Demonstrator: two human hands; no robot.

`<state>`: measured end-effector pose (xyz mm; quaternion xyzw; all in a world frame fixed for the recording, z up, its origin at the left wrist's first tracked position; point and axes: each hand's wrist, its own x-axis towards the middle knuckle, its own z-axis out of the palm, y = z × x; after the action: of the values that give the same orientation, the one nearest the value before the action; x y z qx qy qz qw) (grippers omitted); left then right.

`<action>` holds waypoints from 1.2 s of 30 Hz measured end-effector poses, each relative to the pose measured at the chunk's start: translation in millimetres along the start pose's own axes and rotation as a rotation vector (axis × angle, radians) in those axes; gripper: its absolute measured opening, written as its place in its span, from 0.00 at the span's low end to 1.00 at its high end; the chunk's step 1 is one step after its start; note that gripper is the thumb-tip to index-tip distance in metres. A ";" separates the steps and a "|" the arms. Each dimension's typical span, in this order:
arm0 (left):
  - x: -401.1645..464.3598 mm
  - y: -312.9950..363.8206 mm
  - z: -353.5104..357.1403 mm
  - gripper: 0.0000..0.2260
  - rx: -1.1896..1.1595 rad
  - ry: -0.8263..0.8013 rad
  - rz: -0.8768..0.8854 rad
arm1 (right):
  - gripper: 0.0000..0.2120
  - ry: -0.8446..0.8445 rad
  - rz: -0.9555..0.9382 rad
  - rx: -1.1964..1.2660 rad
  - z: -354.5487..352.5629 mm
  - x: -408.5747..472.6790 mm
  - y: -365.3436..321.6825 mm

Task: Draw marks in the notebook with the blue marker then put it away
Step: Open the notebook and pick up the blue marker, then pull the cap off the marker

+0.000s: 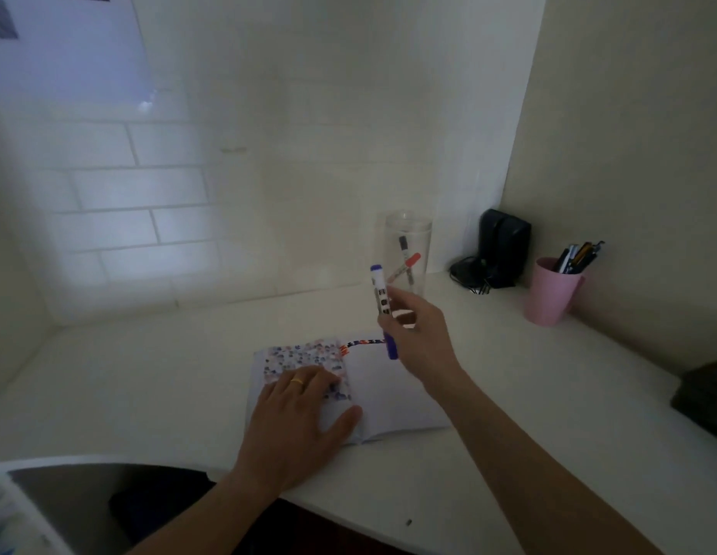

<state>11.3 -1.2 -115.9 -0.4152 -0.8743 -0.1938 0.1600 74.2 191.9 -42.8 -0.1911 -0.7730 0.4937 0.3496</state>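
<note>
Head view: right hand (418, 334) raised above notebook (388, 394), fingers pinched around blue marker (382, 310), marker near upright, cap end up, lower end over top edge of right page. Left hand (298, 418) flat on left page, fingers spread, gripping nothing, ring on one finger. Notebook open on white desk (509, 434), coloured marks along top of right page. Clear jar (408, 250) behind marker, two markers inside. Pink cup (551, 294) with pens at right, near wall.

White desk (196, 378): notebook (388, 398), clear jar (408, 250), pink cup (551, 292).
</note>
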 end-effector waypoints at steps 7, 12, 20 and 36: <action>12.6 -17.0 -5.6 0.27 -0.176 -0.117 -0.039 | 0.11 -0.044 0.419 0.725 42.9 23.4 13.4; 72.6 -51.5 -30.6 0.17 -0.432 -0.360 -0.092 | 0.08 -0.010 0.505 0.571 44.2 32.2 35.1; 140.0 -58.9 -11.1 0.16 -0.562 -0.150 0.136 | 0.07 -0.068 0.411 0.649 34.3 28.7 48.7; 137.5 -42.6 14.7 0.10 -0.339 -0.045 0.473 | 0.10 0.070 0.132 0.465 44.5 24.1 35.6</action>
<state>-107.0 72.4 -76.9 -0.6326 -0.7116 -0.2853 0.1099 23.5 195.0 -78.2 -0.1727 -0.6118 0.6733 0.3777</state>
